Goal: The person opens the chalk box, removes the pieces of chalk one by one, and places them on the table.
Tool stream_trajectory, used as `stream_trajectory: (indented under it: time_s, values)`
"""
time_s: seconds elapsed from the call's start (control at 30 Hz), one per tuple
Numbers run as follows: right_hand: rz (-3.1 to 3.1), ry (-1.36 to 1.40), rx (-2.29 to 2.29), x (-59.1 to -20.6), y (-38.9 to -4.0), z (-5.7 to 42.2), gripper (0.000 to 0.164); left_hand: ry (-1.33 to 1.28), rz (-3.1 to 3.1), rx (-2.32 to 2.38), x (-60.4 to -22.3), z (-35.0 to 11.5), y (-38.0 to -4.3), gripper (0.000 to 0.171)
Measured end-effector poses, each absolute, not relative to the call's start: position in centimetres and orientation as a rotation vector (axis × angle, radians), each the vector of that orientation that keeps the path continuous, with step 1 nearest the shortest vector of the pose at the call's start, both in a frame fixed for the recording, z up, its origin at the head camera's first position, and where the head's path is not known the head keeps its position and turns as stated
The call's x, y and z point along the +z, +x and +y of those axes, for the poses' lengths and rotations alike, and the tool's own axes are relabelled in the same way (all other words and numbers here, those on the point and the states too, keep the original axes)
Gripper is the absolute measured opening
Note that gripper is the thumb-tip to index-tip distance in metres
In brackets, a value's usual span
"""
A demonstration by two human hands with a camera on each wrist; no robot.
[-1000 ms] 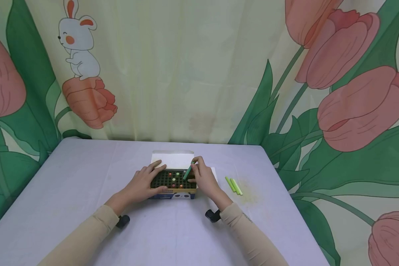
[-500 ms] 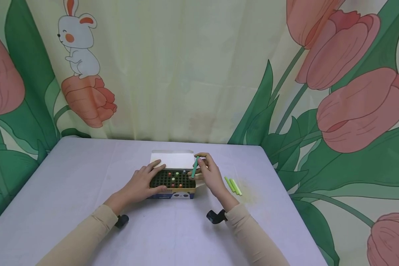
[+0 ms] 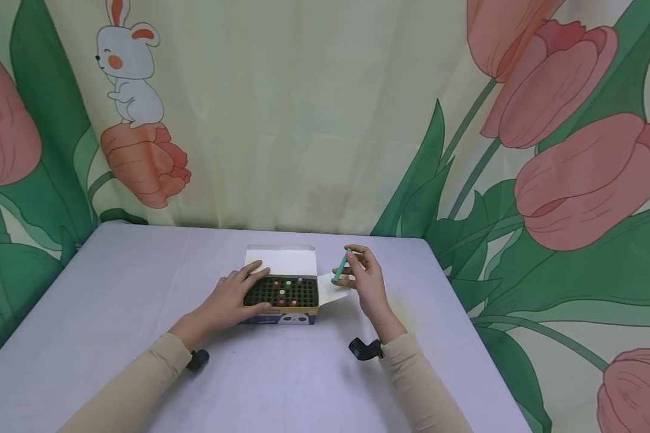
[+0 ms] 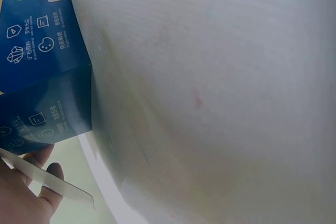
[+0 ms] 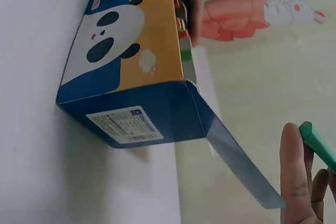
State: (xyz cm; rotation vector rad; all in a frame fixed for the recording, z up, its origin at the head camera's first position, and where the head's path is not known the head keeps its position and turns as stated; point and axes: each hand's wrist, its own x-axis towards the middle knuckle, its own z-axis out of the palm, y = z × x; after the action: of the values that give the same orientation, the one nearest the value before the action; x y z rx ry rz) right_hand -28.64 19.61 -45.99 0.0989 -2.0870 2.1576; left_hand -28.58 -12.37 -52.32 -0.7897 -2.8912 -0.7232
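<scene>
In the head view, a blue chalk box [image 3: 273, 319] with a panda on its front stands on the table with its lid raised. Inside, a black holed insert [image 3: 305, 299] bears several coloured chalk ends. My left hand [image 3: 228, 294] rests on the box's left part, fingers spread toward the lid and thumb along the front edge. To the right, above the box's side flap [image 3: 329, 291], my right hand [image 3: 371, 284] pinches a green chalk stick [image 3: 341, 266]. The right wrist view shows the chalk's end [image 5: 318, 142] by a straight finger. The hand's other fingers are partly cut off there.
A white cloth covers the table [image 3: 281, 385]. Behind its far edge hangs a curtain [image 3: 281, 132] printed with tulips and a rabbit. The white inside of the lid [image 3: 289, 260] stands up at the back of the box.
My right hand has moved right, away from the insert, carrying the green chalk stick. It now covers the yellow-green chalk sticks seen earlier on the table. My left hand stays on the box.
</scene>
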Motion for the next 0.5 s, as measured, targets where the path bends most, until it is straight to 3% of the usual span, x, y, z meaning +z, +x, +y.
stream_trajectory:
  time_s: [0.5]
  values:
    - [-2.07, -0.086, 2.105, -48.1, -28.9, 22.0, 0.035, -0.787, -2.881, -0.733, -52.5, -12.4, -28.7, 0.087]
